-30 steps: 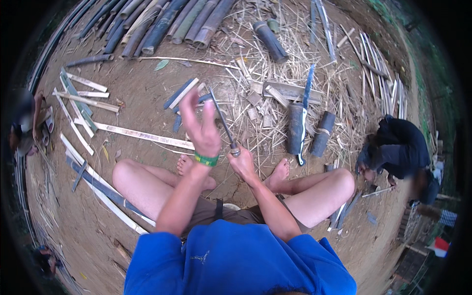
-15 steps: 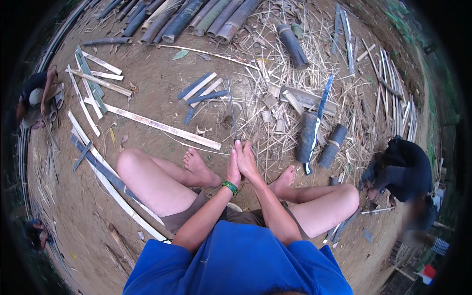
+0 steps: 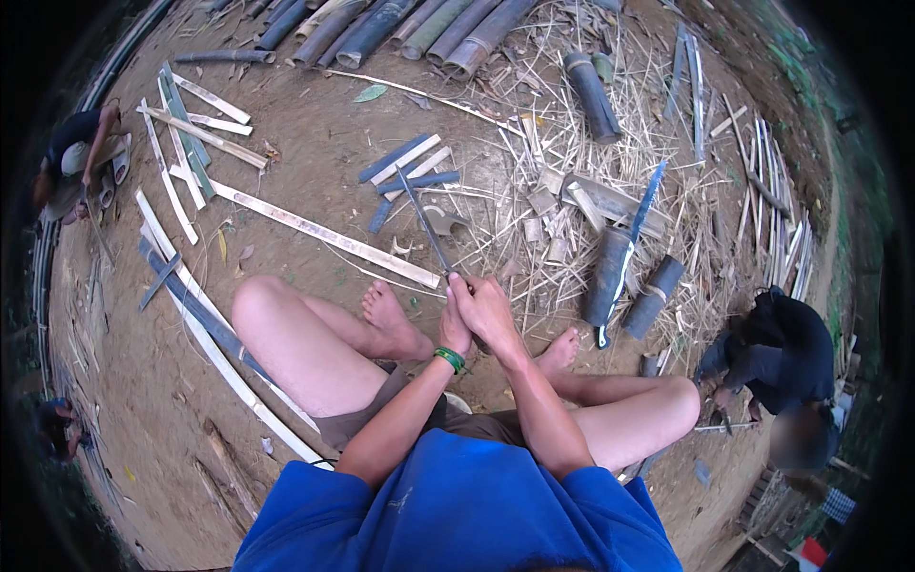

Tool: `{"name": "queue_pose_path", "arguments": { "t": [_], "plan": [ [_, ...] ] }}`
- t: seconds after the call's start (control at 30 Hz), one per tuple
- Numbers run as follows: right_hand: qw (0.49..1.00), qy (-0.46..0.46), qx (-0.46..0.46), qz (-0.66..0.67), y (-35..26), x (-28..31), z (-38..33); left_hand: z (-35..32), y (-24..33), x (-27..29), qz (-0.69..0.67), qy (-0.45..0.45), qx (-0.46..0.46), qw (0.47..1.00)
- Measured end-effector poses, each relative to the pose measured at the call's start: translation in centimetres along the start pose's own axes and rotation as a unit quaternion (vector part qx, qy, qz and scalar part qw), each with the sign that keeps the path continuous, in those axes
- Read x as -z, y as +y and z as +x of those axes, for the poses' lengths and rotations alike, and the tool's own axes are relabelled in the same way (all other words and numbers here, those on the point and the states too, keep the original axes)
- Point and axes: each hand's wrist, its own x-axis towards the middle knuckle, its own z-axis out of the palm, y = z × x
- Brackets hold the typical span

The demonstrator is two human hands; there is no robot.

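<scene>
A long knife (image 3: 425, 219) with a dark, narrow blade points away from me and leans to the left. My right hand (image 3: 486, 307) is closed about its handle, which is mostly hidden. Pressed against it, my left hand (image 3: 455, 326) is closed too, its thumb side by the handle; a green band circles that wrist. Past the blade lie short bamboo strips (image 3: 405, 160) and a short hollow bamboo piece (image 3: 444, 221). A long pale bamboo strip (image 3: 315, 229) ends just left of my hands.
Rightward, a hand saw (image 3: 640, 224) rests against a bamboo section (image 3: 606, 276), beside another section (image 3: 654, 297). Shavings (image 3: 534, 181) cover the ground there. Bamboo poles (image 3: 429, 29) lie far ahead. People crouch at right (image 3: 786, 329) and far left (image 3: 86, 157). My bare legs flank my hands.
The knife's tip has swung left, so the blade now slants instead of pointing nearly straight ahead. My right hand has turned further over the handle. The view has shifted slightly.
</scene>
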Motion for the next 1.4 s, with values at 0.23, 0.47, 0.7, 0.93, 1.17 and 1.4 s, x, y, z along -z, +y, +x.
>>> {"name": "queue_pose_path", "arguments": {
  "t": [0.23,0.47,0.7,0.93,1.17,1.4],
  "plan": [
    [0.993,0.118,0.002,0.012,1.1,-1.2,-0.1,-1.6,4.4,-0.5,-0.171,0.015,0.022,0.985],
    [0.999,0.020,-0.005,0.027,3.4,2.0,3.0,-2.8,5.4,0.0,-0.133,0.073,0.016,0.988],
    [0.884,0.288,-0.263,-0.260,23.3,8.7,10.9,-3.6,7.4,-0.9,-0.154,0.072,0.001,0.985],
    [0.873,0.250,-0.370,-0.196,29.0,10.3,11.2,-4.5,6.9,-1.4,-0.140,0.127,0.011,0.982],
    [0.934,0.319,-0.086,-0.134,26.7,11.9,12.1,-3.8,7.3,-2.3,-0.146,0.098,0.025,0.984],
    [0.970,0.084,0.141,-0.180,7.8,9.9,14.8,-3.6,6.5,-2.7,-0.207,0.115,0.016,0.971]
  ]
}}
